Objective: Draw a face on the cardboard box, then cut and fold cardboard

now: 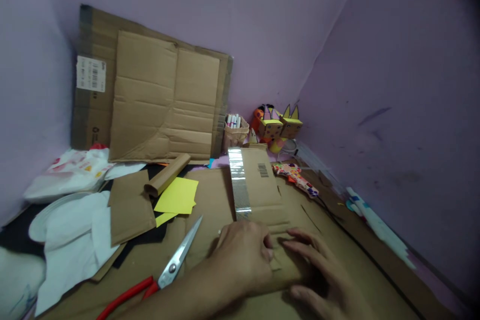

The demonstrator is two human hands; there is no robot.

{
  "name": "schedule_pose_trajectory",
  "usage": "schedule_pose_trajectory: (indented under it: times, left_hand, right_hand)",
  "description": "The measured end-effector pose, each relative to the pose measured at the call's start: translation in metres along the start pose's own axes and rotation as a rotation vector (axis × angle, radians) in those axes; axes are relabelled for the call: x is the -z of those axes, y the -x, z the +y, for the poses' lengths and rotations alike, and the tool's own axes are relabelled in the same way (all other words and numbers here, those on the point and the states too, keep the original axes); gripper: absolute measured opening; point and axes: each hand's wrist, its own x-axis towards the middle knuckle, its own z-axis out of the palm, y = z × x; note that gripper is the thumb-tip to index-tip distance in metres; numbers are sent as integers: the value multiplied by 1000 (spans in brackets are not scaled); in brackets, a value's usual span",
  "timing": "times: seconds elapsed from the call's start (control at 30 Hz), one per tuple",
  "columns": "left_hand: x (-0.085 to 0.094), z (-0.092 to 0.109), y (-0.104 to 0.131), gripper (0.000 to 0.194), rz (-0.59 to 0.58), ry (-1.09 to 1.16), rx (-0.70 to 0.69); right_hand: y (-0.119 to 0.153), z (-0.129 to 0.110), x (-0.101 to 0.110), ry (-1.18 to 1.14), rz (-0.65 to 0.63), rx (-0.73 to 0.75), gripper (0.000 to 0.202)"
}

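A strip of brown cardboard (pixel 258 185) with shiny tape along its left edge and a printed barcode lies under both hands. Curled into a loose fist, my left hand (pixel 245 252) rests on the creased near part of it; whatever its fingers may grip is hidden. My right hand (pixel 324 275) has its fingers spread at the strip's right edge, the fingertips touching the board. To the left of my left hand lie scissors (pixel 172 267) with red handles, their blades together and pointing away from me.
Yellow paper (pixel 176 195), a cardboard tube (pixel 167 175) and white paper pieces (pixel 71 240) lie left. Large cardboard sheets (pixel 165 100) lean on the back wall. Behind stand a marker holder (pixel 236 132) and cat-eared paper crafts (pixel 277 122). A patterned glue gun (pixel 296 177) lies right.
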Motion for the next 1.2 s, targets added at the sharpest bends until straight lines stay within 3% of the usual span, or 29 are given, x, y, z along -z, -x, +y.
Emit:
schedule_pose_trajectory:
  times: [0.23, 0.4, 0.53, 0.73, 1.03, 1.2]
  left_hand:
    - [-3, 0, 3, 22, 1, -31, -48]
    - [14, 11, 21, 27, 22, -194, -154]
    - [24, 26, 40, 26, -62, -427, -184]
    - [-2, 29, 53, 35, -68, -644, -95]
    - [-34, 31, 54, 21, 239, -704, -148]
    - [-47, 18, 54, 21, 424, -627, -230]
  right_hand:
    - [-2, 2, -3, 51, 7, 121, 40]
    - [0, 4, -6, -59, 0, 105, 40]
    - [-3, 7, -5, -133, -36, 72, 39]
    - [-21, 18, 4, -232, -170, 172, 44]
    - [-35, 31, 11, -133, -312, 292, 47]
    - [-42, 31, 13, -51, -324, 393, 48]
